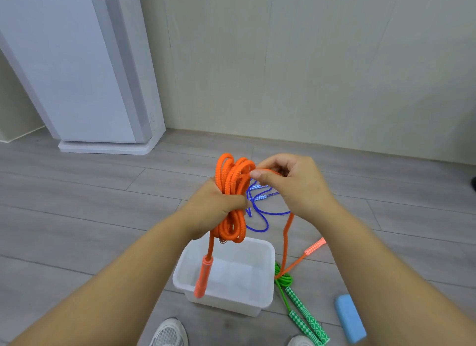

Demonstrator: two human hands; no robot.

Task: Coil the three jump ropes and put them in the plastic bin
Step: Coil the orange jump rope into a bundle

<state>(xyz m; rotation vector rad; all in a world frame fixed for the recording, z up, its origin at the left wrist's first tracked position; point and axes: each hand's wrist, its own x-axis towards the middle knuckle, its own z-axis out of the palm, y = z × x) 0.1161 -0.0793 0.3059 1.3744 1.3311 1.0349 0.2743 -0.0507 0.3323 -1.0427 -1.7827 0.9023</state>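
My left hand grips a bundle of orange jump rope coils around its middle, above the white plastic bin. One orange handle dangles from the bundle over the bin. My right hand pinches the free orange strand beside the top of the coils; that strand trails down to the floor and ends at the other orange handle to the right of the bin. The blue jump rope lies loose on the floor beyond the bin. The green jump rope lies right of the bin, partly bunched.
A light blue block lies on the floor at the lower right. A white appliance stands against the wall at the back left. My shoes show at the bottom edge. The floor is grey planks.
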